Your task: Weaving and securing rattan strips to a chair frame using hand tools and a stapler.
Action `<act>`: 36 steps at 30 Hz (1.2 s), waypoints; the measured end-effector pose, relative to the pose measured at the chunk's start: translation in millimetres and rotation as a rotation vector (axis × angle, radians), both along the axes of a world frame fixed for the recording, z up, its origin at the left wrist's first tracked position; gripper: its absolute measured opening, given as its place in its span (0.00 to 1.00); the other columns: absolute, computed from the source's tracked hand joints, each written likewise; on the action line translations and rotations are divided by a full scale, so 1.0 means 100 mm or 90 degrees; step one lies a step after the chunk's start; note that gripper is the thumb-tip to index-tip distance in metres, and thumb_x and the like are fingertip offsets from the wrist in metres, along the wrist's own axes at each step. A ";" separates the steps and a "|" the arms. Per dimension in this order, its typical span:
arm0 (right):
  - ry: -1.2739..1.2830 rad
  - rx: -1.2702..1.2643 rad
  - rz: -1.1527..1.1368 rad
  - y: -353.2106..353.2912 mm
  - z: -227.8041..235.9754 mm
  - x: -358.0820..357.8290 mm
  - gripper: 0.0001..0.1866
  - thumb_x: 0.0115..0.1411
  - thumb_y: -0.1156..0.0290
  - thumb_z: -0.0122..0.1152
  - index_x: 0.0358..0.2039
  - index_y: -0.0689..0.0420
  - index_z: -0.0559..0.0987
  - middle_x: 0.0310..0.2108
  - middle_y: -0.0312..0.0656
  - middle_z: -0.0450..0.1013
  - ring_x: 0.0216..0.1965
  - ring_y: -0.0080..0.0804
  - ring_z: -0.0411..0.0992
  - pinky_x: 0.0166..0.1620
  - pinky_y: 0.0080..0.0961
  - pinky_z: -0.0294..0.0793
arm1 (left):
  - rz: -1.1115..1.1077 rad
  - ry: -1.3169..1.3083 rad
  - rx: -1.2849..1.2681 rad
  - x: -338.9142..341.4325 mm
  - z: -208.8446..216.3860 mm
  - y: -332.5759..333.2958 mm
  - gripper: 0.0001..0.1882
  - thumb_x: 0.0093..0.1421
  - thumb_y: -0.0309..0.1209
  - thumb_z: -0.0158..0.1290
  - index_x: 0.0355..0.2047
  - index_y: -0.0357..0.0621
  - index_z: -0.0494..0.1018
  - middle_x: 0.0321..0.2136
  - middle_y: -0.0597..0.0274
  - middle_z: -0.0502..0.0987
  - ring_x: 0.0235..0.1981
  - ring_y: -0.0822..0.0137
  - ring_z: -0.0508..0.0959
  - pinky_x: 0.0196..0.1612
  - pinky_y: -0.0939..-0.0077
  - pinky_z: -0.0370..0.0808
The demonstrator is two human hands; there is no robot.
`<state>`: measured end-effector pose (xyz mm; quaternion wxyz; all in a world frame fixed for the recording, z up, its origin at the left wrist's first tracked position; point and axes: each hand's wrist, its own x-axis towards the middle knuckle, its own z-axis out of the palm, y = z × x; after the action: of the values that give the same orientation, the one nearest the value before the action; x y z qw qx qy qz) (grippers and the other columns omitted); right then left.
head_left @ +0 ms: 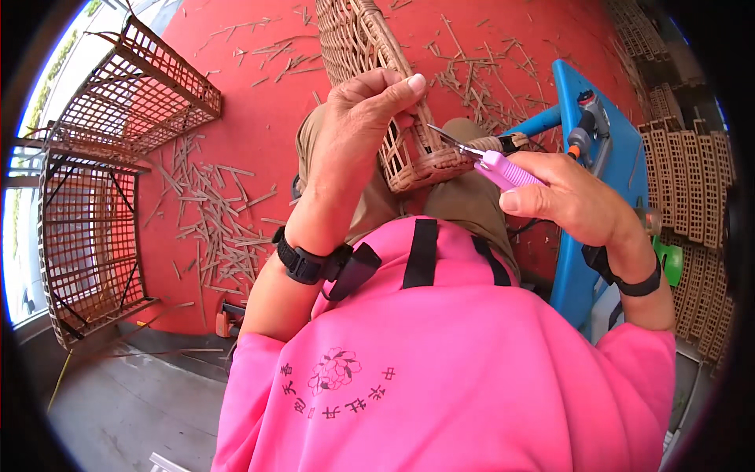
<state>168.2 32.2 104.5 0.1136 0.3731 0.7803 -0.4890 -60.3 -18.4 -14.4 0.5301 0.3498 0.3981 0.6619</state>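
A woven brown wicker piece (429,167), shaped like a basket or frame, lies across my lap and reaches away from me. My left hand (358,118) is closed at its rim, thumb on top and a fingertip showing below among the strands. In my right hand (570,193) are pink-handled snips (507,169), held from the right side. Their thin metal blades point left at the near end of the weave, close to the left fingertips. Whether the blades touch a strand I cannot tell.
Cut wicker scraps (228,236) litter the red floor (259,23). Open lattice wicker frames (90,236) stand at left. On the right are a blue stool or stand (602,149), a grey and orange air tool (583,134) on it, and stacked woven pieces (680,181).
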 end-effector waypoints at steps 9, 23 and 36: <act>-0.021 0.122 0.070 -0.09 0.03 -0.09 0.31 0.54 0.44 0.65 0.36 0.66 0.76 0.27 0.50 0.72 0.32 0.44 0.72 0.37 0.36 0.70 | 0.046 -0.010 0.006 0.03 0.00 0.01 0.11 0.61 0.33 0.60 0.24 0.44 0.76 0.22 0.72 0.74 0.26 0.80 0.71 0.32 0.84 0.69; -0.047 0.332 0.185 -0.18 -0.05 -0.02 0.45 0.48 0.39 0.67 0.52 0.66 0.68 0.40 0.53 0.68 0.42 0.53 0.69 0.47 0.40 0.68 | 0.017 -0.058 0.000 0.01 -0.08 0.03 0.09 0.62 0.33 0.59 0.28 0.41 0.78 0.25 0.71 0.75 0.27 0.78 0.71 0.35 0.81 0.68; -0.059 0.355 0.188 -0.18 -0.01 -0.03 0.46 0.46 0.40 0.69 0.53 0.65 0.68 0.41 0.51 0.69 0.43 0.49 0.70 0.47 0.38 0.69 | 0.016 -0.058 -0.008 0.00 -0.07 0.02 0.09 0.61 0.34 0.60 0.27 0.42 0.78 0.24 0.70 0.76 0.26 0.77 0.72 0.34 0.82 0.69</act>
<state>164.7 13.9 103.8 0.1124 0.2943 0.9239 -0.2170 -60.0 -16.7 -21.2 0.5413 0.3109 0.3821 0.6814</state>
